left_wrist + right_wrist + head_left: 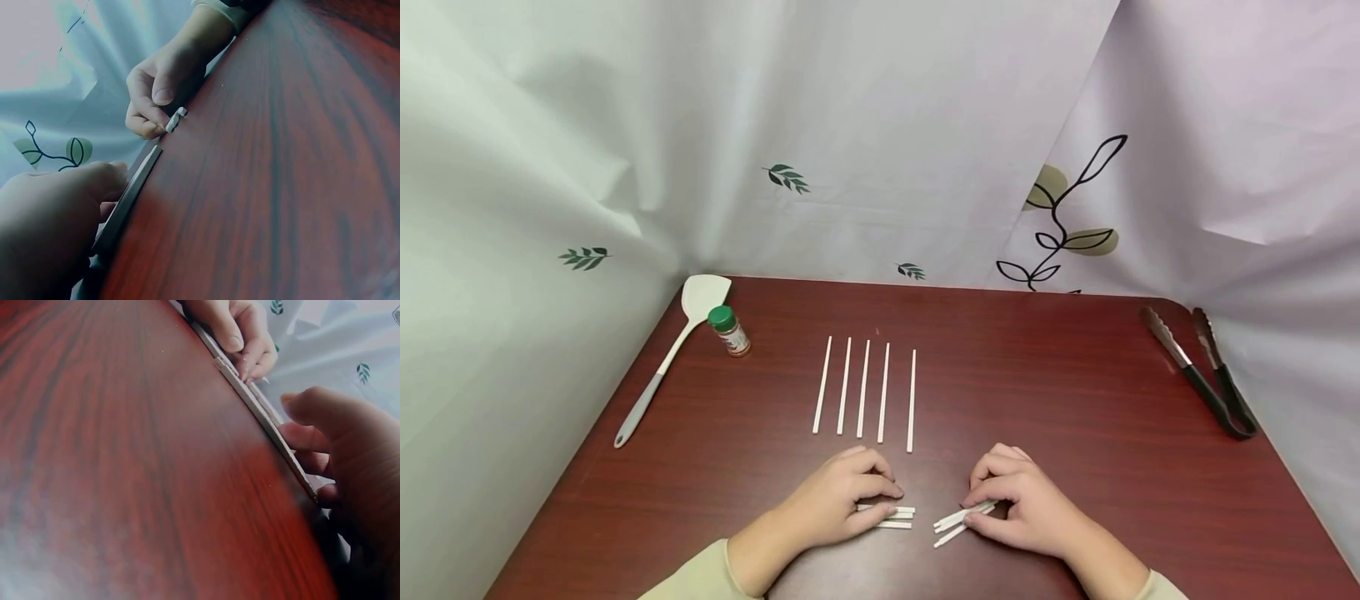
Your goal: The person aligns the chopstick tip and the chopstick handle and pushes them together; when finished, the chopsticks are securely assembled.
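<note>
Near the front of the table, my left hand holds a small bunch of thin white sticks, whose right ends stick out past its thumb. To the right, my right hand grips more white sticks, fanned slightly apart, with their near ends pointing left. The ends of the two bunches face each other across a small gap. From the left wrist, one stick lies low along the tabletop beneath the thumb. A stick runs close past the right fingers in the right wrist view. The palms hide the sticks' outer ends.
Beyond the hands, several white sticks lie side by side, the rightmost one spaced wider. At the left are a white spatula and a green-capped spice jar. Black-handled tongs lie at right. White curtains enclose the table.
</note>
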Demonstrator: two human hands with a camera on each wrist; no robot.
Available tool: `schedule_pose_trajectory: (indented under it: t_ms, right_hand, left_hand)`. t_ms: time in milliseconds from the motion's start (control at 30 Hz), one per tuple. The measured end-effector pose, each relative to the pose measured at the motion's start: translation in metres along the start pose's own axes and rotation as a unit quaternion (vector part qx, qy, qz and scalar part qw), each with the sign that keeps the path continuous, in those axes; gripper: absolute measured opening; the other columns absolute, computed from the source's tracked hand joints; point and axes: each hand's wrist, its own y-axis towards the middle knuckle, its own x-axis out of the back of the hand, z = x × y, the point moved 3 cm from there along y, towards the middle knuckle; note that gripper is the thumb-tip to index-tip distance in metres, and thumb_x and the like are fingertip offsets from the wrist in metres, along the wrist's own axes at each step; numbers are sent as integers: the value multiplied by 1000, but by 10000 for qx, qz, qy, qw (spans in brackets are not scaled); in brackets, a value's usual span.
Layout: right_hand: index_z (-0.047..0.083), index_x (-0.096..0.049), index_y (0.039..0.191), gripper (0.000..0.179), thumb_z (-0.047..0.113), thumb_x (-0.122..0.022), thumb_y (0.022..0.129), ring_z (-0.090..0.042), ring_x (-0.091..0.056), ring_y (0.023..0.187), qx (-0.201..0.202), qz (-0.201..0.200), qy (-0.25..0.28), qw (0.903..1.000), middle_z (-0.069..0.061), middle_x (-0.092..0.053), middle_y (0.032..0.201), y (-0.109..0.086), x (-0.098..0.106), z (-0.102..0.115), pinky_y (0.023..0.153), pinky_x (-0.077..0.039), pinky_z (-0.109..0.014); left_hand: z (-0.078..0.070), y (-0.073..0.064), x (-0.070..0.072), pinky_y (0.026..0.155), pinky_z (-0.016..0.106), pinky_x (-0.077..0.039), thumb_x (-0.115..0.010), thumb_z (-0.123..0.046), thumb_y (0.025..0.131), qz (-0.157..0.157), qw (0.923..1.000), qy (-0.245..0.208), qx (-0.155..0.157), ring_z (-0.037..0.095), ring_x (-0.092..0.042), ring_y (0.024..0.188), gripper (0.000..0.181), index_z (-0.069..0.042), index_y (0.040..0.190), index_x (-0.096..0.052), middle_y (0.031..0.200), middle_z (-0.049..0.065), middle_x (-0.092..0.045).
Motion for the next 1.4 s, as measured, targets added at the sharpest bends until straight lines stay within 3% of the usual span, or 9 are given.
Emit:
schedule_pose_trajectory:
  t_ms: [100,267,667,1000,1400]
  right_hand:
    - [28,-83,98,32,23,-98,70,-1,-53,92,89,44,-39,9999,17,-65,98,1,0,1,85,-36,-23]
    - [29,-83,107,41,28,-99,69,1,-52,94,177,193,-130,9996,18,-64,103,2,0,1,87,-34,-24]
    - [34,-81,91,30,23,-98,69,1,-51,92,45,258,-128,9996,22,-62,95,1,0,0,87,-34,-25]
    - [39,-73,82,33,27,-99,65,3,-47,87,-443,478,-42,9979,25,-57,84,2,0,4,87,-34,-27]
    - [39,-67,78,36,29,-98,63,3,-43,85,-661,616,-258,9956,22,-52,79,3,-1,10,85,-31,-28]
  left_hand:
    - [0,-1,1,93,27,-50,-84,-29,90,22,10000,-30,-20,7,-62,97,15,-21,103,-82,107,-10,-66]
    - [-1,-1,1,93,29,-50,-86,-34,88,49,10000,-44,-26,6,-62,97,20,-22,103,-82,106,-12,-66]
    - [-1,-1,0,88,27,-49,-87,-35,88,88,9999,-16,-105,4,-62,96,17,-25,101,-82,104,-15,-67]
    - [-3,1,1,82,25,-46,-90,-29,85,12,9999,-114,-118,1,-62,94,16,-26,99,-83,99,-17,-67]
    - [-8,4,1,85,30,-48,-94,-29,81,246,9940,-691,806,-2,-59,91,16,-25,92,-83,94,-18,-68]
